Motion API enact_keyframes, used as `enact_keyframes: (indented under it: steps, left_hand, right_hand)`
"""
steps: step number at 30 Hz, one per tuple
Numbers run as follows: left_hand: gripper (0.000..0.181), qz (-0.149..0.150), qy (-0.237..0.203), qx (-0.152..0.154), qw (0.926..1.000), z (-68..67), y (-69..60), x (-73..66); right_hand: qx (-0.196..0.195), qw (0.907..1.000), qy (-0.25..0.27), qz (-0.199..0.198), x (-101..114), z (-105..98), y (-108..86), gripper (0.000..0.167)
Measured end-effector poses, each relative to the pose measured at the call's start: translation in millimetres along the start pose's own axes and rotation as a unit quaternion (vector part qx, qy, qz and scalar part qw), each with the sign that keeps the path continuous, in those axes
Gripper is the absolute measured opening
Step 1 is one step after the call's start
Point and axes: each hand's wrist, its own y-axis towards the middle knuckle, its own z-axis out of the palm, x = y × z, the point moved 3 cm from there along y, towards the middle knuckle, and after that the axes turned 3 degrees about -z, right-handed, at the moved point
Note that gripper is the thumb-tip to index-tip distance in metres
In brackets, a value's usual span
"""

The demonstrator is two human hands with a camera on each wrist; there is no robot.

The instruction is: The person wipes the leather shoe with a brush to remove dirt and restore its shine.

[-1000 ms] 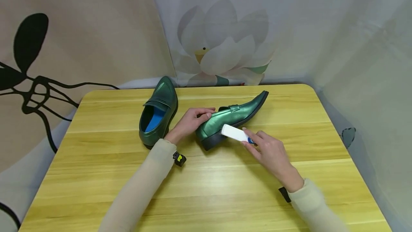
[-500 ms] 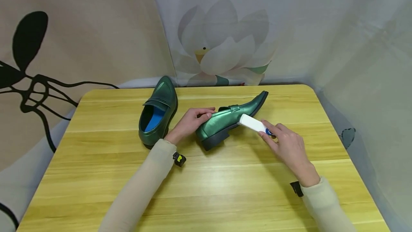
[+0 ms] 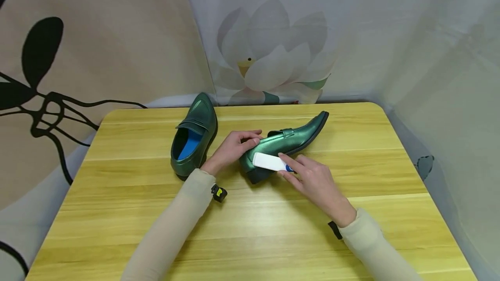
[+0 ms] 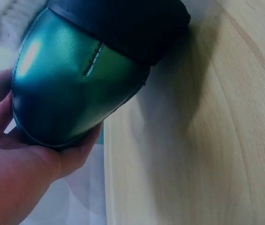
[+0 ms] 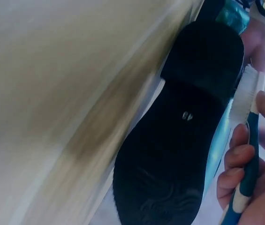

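A green metallic loafer [image 3: 294, 140] lies tilted on its side, toe to the upper right, its black sole [image 5: 179, 126] facing the right wrist view. My left hand [image 3: 232, 148] grips its opening at the heel end; in the left wrist view the hand [image 4: 24, 173] holds the green heel back [image 4: 71, 79]. My right hand [image 3: 316, 181] pinches a brush with a white head [image 3: 268, 161] and a blue and white handle [image 5: 249, 168]. White bristles [image 5: 245, 93] meet the shoe's side near the heel.
A second green loafer [image 3: 194, 135] with a blue insole stands upright left of my left hand, toe pointing away. Both shoes are on a light wooden table [image 3: 250, 237]. Behind it hangs a pale cloth [image 3: 351, 47] with a flower print.
The brush moved right along the shoe's side toward the toe, then back left to the heel area. My left hand keeps its grip on the shoe, which stays nearly in place.
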Motion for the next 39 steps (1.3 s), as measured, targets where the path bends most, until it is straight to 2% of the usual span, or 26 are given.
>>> enact_keyframes:
  steps: [3,6,9,11,16,18,20,25,27,29,35,39]
  left_hand:
    - [0.029,-0.003,0.000,-0.001,1.0000,0.0,-0.9,-0.4]
    - [0.028,-0.005,0.001,-0.004,1.0000,-0.1,-1.3,-0.7]
    - [0.028,-0.005,0.001,-0.007,1.0000,-0.9,-1.9,-1.0]
    - [0.028,-0.007,0.000,-0.006,1.0000,-0.9,-2.2,-1.7]
    - [0.028,-0.017,-0.001,-0.009,0.9998,-1.7,-2.4,-0.9]
    - [0.029,-0.023,-0.003,-0.011,0.9997,-2.0,-2.5,-0.2]
    - [0.029,-0.024,-0.007,-0.011,0.9996,-2.2,-2.6,0.3]
    - [0.028,-0.021,-0.014,-0.011,0.9996,-2.9,-3.4,1.7]
    - [0.028,-0.018,-0.016,-0.011,0.9996,-2.8,-3.6,2.4]
    - [0.027,-0.017,-0.018,-0.012,0.9996,-3.2,-3.9,2.4]
    - [0.026,-0.022,-0.034,-0.012,0.9991,-2.5,-3.9,2.8]
    - [0.026,-0.020,-0.034,-0.014,0.9991,-2.6,-4.0,3.3]
  right_hand:
    - [-0.016,0.9998,-0.015,0.002,0.9,0.6,5.6,0.053]
    - [-0.034,0.9983,-0.027,0.038,-6.0,-3.1,8.3,0.049]
    - [-0.034,0.9970,-0.033,0.060,-8.7,-5.7,10.9,0.052]
    - [-0.029,0.9976,-0.035,0.052,-4.8,-5.2,12.7,0.052]
    - [-0.016,0.9992,-0.036,-0.001,11.3,1.5,17.6,0.052]
    - [-0.013,0.9991,-0.039,-0.002,12.1,2.0,18.8,0.051]
    - [-0.014,0.9986,-0.048,0.016,8.8,-0.6,19.7,0.050]
    - [-0.022,0.9935,-0.066,0.090,-5.2,-13.0,20.0,0.047]
    - [-0.023,0.9921,-0.067,0.103,-6.9,-16.0,20.0,0.047]
    - [-0.022,0.9925,-0.066,0.100,-5.0,-15.2,20.3,0.047]
    - [-0.005,0.9976,-0.054,0.043,13.7,-2.3,24.3,0.048]
    - [-0.008,0.9971,-0.056,0.051,13.9,-1.8,24.8,0.047]
